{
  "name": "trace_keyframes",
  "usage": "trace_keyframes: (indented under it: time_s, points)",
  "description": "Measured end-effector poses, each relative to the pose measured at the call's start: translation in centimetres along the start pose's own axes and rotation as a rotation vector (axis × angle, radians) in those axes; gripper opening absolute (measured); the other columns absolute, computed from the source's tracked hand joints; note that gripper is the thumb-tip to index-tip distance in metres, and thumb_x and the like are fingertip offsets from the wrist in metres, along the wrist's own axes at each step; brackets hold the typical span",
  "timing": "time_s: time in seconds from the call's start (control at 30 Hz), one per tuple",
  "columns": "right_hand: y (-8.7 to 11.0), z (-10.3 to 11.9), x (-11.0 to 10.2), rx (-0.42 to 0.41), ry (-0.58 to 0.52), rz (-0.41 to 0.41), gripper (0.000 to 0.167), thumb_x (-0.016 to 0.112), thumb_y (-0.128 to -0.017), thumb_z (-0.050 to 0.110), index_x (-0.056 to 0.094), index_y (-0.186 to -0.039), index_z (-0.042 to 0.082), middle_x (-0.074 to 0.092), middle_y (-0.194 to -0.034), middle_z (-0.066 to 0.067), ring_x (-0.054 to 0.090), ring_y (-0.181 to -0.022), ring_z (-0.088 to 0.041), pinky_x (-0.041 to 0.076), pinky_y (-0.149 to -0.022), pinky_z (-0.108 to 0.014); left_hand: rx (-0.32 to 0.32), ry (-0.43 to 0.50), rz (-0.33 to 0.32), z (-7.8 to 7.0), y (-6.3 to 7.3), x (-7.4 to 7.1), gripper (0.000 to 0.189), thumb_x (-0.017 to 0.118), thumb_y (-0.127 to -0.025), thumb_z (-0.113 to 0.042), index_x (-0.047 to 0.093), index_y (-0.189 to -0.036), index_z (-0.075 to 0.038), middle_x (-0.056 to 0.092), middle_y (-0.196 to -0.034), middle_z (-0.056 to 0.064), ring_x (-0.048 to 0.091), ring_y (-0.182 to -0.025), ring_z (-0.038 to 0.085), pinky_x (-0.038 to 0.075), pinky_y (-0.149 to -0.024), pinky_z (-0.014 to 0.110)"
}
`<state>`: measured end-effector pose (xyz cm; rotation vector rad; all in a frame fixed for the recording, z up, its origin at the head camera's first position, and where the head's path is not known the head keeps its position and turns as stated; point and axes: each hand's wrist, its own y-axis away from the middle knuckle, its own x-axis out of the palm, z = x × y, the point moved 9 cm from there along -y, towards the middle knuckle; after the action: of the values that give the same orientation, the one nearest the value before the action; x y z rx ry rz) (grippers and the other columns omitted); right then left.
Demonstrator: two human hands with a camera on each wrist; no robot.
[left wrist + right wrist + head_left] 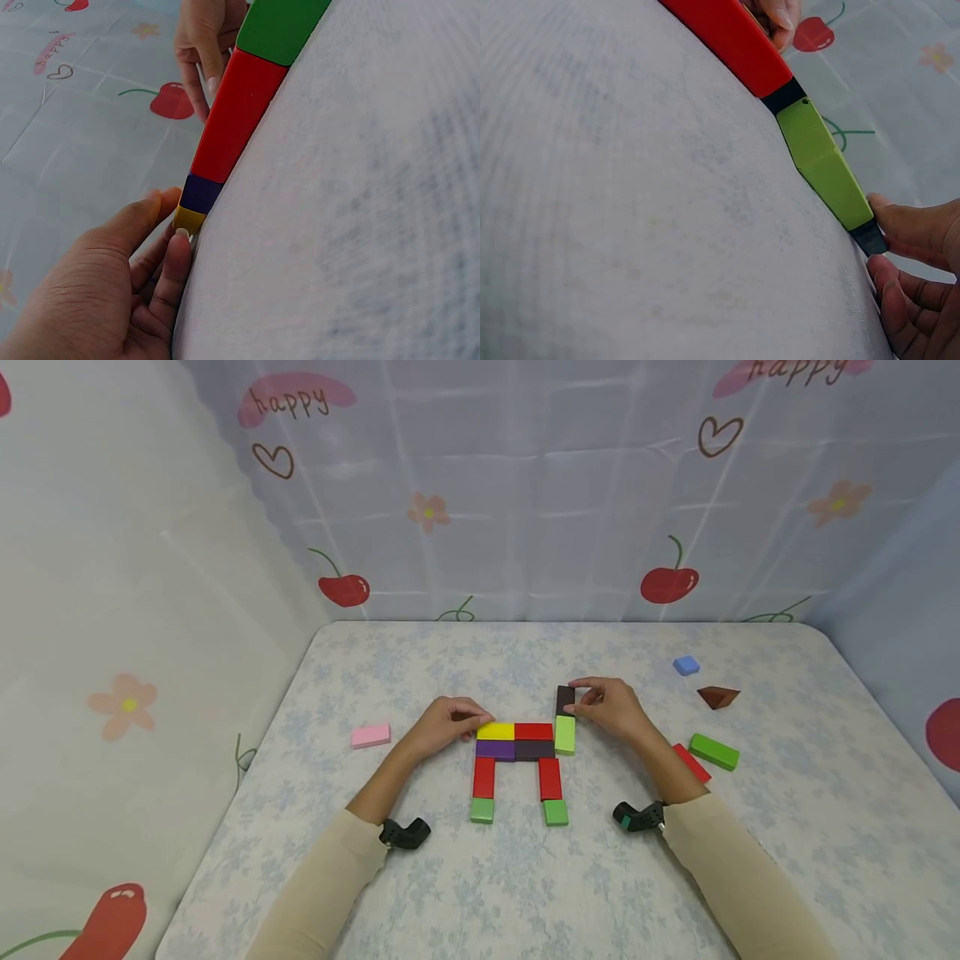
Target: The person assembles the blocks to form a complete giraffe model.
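Note:
My right hand (611,706) pinches a black block (566,700) between thumb and fingers, at the far end of a lime block (565,737). In the right wrist view the dark end of the black block (869,238) shows between the fingertips. On the other side, my left hand (444,727) pinches the left end of a yellow block (496,732). Beside the yellow block lies a red block (533,732), with purple (496,750) and black ones below. Two red blocks (483,777) extend toward me like legs, each ending in a small green block (482,811).
A pink block (371,736) lies left of my left hand. To the right are a blue block (686,665), a brown triangular block (718,697), a green block (714,752) and a red block (692,763) partly under my right forearm. Patterned curtains stand behind the table.

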<state>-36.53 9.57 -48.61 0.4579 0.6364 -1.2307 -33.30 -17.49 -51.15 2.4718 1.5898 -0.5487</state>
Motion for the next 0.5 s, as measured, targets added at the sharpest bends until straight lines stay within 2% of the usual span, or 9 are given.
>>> trace_keyframes:
  time_s: [0.5]
  points:
    - [0.14,0.04,-0.14,0.006,-0.021,0.006,0.045,0.082,-0.088,0.017,0.068,-0.129,0.003,0.069,-0.088,-0.013,0.056,-0.076,-0.024,0.042,-0.064,-0.035,-0.012,0.006,0.000,-0.19,0.04,0.05,0.016,0.071,-0.097,-0.028,0.081,-0.104,-0.017,0.072,-0.093,0.002,0.059,-0.068,0.021,0.053,-0.064,0.028]
